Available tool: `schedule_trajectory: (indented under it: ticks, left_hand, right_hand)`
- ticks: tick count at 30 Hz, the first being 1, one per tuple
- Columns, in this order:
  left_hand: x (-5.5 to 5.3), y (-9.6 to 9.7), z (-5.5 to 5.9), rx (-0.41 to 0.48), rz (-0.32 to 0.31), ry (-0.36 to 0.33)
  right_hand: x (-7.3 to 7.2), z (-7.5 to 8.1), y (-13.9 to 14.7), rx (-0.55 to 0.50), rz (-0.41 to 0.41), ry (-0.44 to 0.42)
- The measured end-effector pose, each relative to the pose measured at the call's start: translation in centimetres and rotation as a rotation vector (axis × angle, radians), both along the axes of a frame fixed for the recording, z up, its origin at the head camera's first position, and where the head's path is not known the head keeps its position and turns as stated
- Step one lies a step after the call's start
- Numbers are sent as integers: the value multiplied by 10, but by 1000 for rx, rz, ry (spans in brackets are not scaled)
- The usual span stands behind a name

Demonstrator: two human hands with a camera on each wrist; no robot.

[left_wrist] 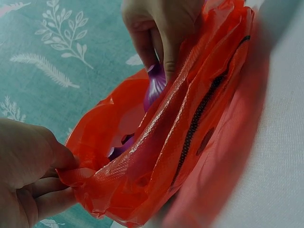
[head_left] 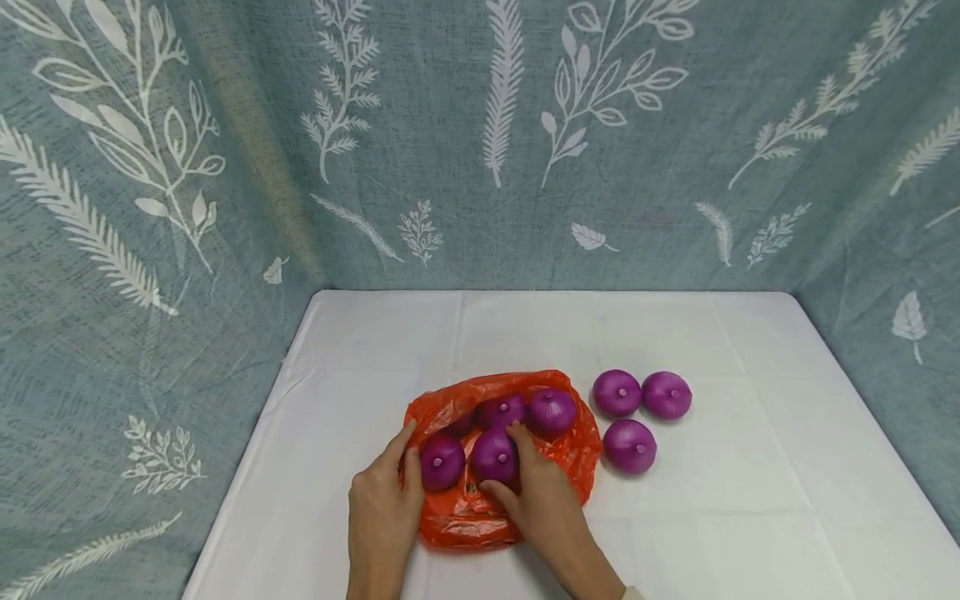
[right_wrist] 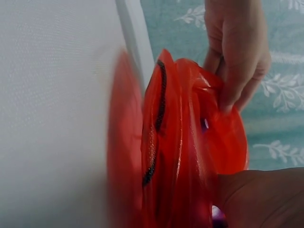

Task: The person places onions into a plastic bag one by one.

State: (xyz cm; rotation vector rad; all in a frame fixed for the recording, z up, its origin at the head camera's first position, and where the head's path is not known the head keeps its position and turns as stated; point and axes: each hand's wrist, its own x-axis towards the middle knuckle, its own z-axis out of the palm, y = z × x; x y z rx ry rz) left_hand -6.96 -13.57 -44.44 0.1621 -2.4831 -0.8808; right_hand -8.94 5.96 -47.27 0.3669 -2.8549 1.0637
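Observation:
An orange-red plastic bag (head_left: 465, 530) lies on the table with its mouth spread, holding several purple onions. My left hand (head_left: 384, 504) pinches the bag's left rim between thumb and fingers, as the left wrist view shows by the bunched plastic (left_wrist: 78, 176). Inside the mouth, my right hand (head_left: 546, 496) grips one onion (head_left: 492, 457), thumb at its near side and fingers at its far side. Around it in the bag sit another onion (head_left: 442, 461) by the left fingers and one (head_left: 552, 413) at the back right. The bag's wall hides their lower parts.
To the right of the bag, three loose onions stand close together: a back-left one (head_left: 617, 392), a back-right one (head_left: 667, 395) and a nearer one (head_left: 630, 447). The white-covered table (head_left: 735, 483) meets leaf-patterned curtains (head_left: 450, 150) at its back and sides.

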Motion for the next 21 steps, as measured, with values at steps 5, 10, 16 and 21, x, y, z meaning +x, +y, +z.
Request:
schedule_trajectory:
  ticks: [5,10,16,21]
  left_hand:
    - [0,0,0,12,-7,-10]
    - [0,1,0,9,-2,-9]
    - [1,1,-1,1,-6,2]
    - [1,0,-2,2,-14,-5]
  right_hand:
    - [1,0,-4,-7,-5,22]
    - [2,-1,-7,4,-13,48]
    - [4,-6,-9,52,-13,79]
    - [6,-7,-11,67,9,77]
